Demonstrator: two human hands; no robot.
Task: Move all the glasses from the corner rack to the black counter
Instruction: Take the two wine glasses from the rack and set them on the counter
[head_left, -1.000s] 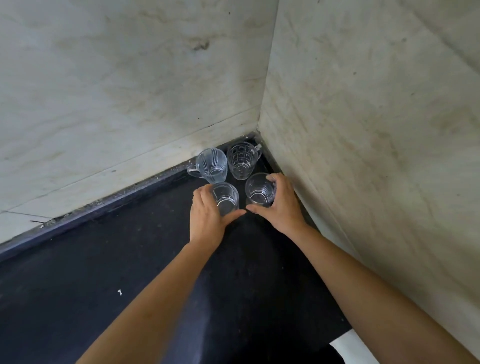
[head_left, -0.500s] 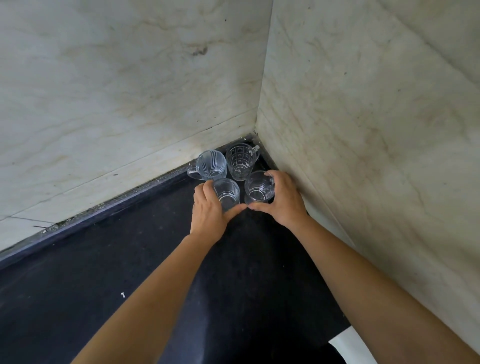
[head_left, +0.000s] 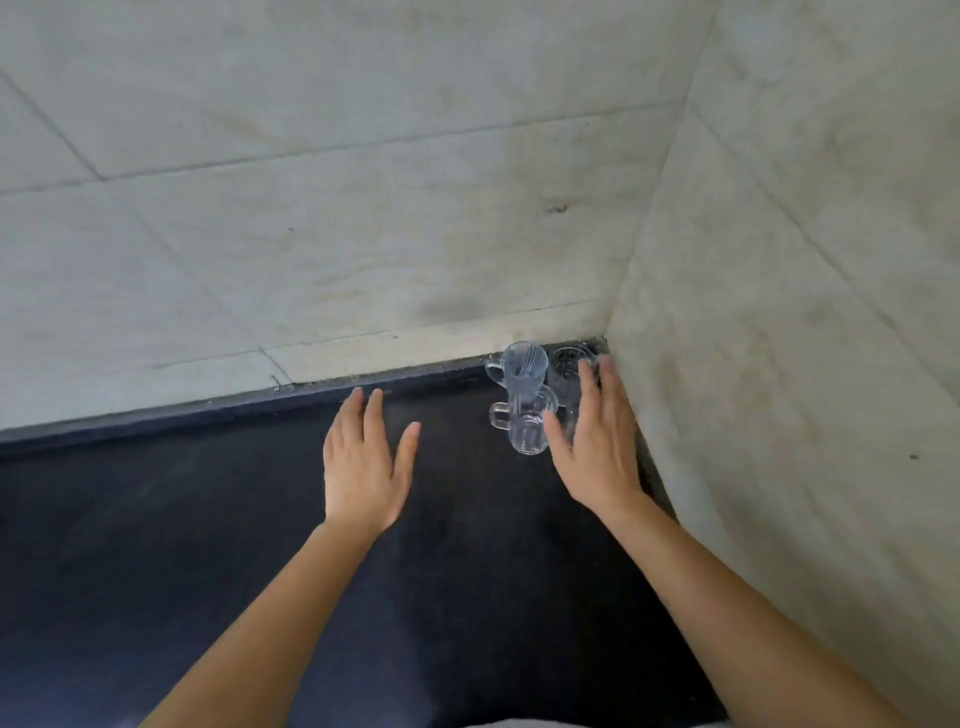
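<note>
Several clear glass mugs stand bunched in the far right corner of the black counter (head_left: 208, 545). A ribbed mug (head_left: 523, 368) is at the back, a front mug (head_left: 525, 428) stands nearer me, and a patterned one (head_left: 566, 371) sits deepest in the corner. My right hand (head_left: 597, 447) is open, flat, just right of the front mug and covers part of the group. My left hand (head_left: 363, 462) hovers open over bare counter, well left of the mugs, and holds nothing. No rack is in view.
Pale marble walls meet at the corner (head_left: 613, 322) just behind the mugs. The right wall (head_left: 779, 364) runs close beside my right arm. A white edge (head_left: 571, 723) shows at the bottom of the frame.
Both hands have let go of the two front mugs and spread open. My left hand has drawn away to the left. The view has swung left, so the mugs sit further right.
</note>
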